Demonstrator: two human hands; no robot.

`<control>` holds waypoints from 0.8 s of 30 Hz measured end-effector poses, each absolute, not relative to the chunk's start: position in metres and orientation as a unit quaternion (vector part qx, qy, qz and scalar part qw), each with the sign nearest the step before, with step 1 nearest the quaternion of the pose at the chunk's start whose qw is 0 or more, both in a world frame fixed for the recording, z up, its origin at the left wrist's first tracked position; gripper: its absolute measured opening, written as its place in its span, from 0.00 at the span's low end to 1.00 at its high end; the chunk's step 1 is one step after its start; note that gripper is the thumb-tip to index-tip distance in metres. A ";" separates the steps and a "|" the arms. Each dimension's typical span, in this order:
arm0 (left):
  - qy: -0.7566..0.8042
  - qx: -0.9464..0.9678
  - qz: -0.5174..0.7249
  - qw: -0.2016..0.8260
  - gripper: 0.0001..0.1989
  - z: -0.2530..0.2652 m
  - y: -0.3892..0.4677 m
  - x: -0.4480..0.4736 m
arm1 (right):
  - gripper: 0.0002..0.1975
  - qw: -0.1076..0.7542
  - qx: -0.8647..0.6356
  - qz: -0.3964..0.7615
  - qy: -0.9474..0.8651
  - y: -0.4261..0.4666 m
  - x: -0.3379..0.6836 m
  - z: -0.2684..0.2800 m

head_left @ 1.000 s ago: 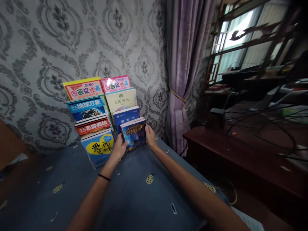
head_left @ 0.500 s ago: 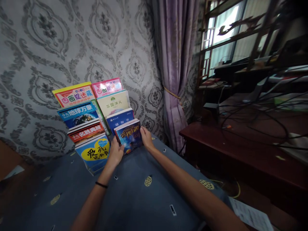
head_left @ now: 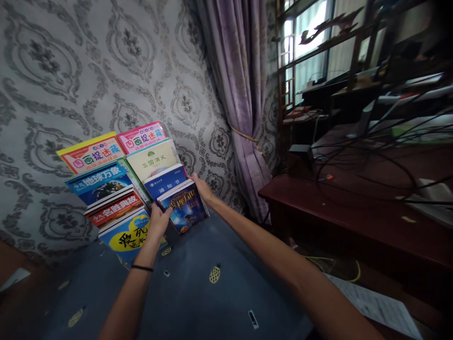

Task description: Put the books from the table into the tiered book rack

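Observation:
A dark blue book [head_left: 187, 213] with gold lettering leans at the front of the right-hand column of a tiered clear rack. My left hand [head_left: 159, 221] holds its left edge, thumb over the front cover. At the upper right edge, my right hand [head_left: 202, 190] grips the same book, its fingers partly hidden behind it. Directly behind stand a blue booklet [head_left: 166, 183] and a pale cream book [head_left: 152, 162]. In the left column, a blue book with a yellow heart [head_left: 132, 236] is frontmost, with a red book [head_left: 115, 208] behind it.
The rack stands on a blue cloth with pineapple prints [head_left: 198, 293], close to the patterned wall [head_left: 141, 61]. A purple curtain [head_left: 244, 94] hangs behind. To the right is a dark red desk [head_left: 339, 208] with tangled black cables [head_left: 371, 184].
The view has shifted, so the rack appears further left and lower. My right hand has slid up toward the book's top right corner. My left hand still holds its left edge.

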State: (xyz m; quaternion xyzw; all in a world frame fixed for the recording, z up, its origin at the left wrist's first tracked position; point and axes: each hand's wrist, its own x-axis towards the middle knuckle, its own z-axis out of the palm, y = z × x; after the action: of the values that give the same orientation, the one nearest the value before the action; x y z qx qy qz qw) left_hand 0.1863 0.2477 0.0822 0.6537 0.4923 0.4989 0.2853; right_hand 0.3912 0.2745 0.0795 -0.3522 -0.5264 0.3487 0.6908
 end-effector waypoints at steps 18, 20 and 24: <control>0.520 0.610 0.461 0.379 0.23 0.106 0.235 0.198 | 0.36 0.745 -0.272 0.375 -0.479 0.278 0.392 0.062; 0.521 0.608 0.456 0.388 0.22 0.108 0.233 0.199 | 0.35 0.749 -0.274 0.376 -0.471 0.279 0.390 0.062; 0.498 0.616 0.474 0.384 0.23 0.103 0.233 0.198 | 0.36 0.756 -0.267 0.381 -0.462 0.281 0.387 0.066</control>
State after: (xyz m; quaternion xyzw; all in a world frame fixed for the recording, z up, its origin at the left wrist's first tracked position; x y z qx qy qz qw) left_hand 0.1984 0.2333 0.1026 0.6160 0.4978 0.4744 0.3844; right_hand 0.3874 0.2814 0.0665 -0.2665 -0.4617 0.3807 0.7555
